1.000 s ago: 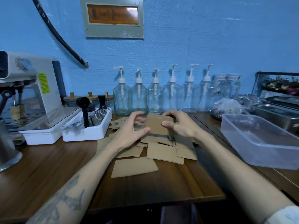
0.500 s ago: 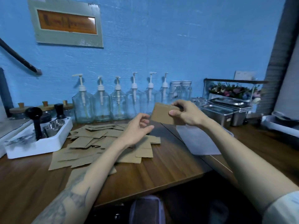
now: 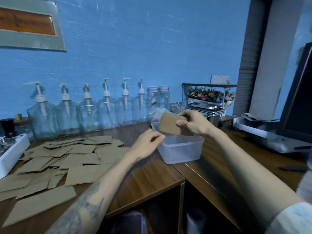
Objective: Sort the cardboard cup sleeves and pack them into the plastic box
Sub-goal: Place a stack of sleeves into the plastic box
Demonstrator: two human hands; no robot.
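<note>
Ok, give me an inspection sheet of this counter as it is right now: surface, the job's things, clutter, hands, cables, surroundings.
Surface: wooden counter, two sections meeting at a corner.
Job's things: stack of sleeves held over the plastic box, which looks empty; loose sleeves scattered to the left.
Clutter: pump bottles along the wall, white tray at left, steel containers behind the box.
Hands: right hand grips the stack; left hand loosely curled beside the box, holding nothing.
Cables: nothing seen.
Surroundings: blue wall, framed panel, flowers, wall socket.
</note>
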